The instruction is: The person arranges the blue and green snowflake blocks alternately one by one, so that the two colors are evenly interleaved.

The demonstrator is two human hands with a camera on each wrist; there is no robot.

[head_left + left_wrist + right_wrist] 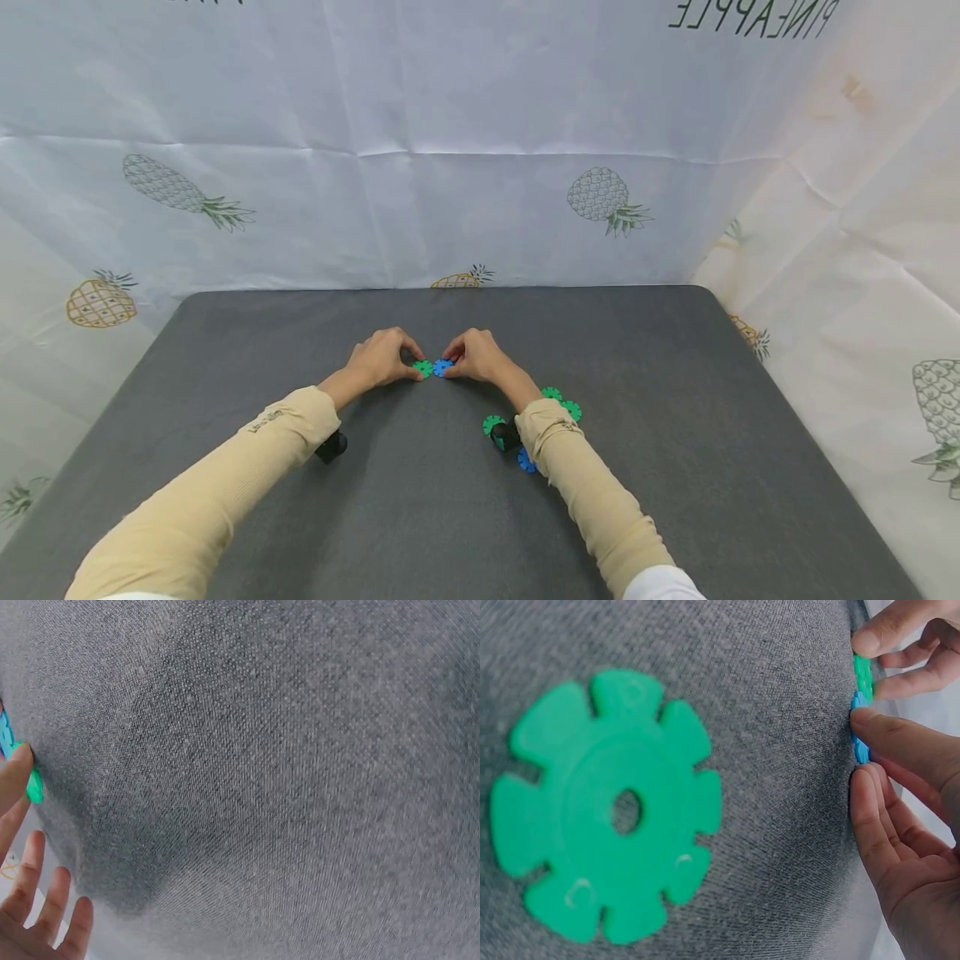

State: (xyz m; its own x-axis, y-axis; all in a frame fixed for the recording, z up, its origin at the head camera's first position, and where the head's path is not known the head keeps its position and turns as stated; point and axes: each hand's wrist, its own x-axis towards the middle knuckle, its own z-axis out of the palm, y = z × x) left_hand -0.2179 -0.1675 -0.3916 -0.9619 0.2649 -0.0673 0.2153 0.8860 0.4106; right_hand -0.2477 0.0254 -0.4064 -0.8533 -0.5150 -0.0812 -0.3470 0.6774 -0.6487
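Observation:
Between thumb and fingertips my left hand pinches a green notched plastic disc. My right hand pinches a blue notched disc in the same way. The two discs meet edge to edge between the hands, over the far middle of the table. In the right wrist view the blue disc stands right below the green disc, their rims at each other. The left wrist view catches only the green disc under the thumb and a bit of the blue one.
Near my right forearm lie more green discs and a blue disc, partly hidden by the sleeve and wrist camera. One green disc looms close in the right wrist view. Behind the grey table hangs a pineapple-print cloth.

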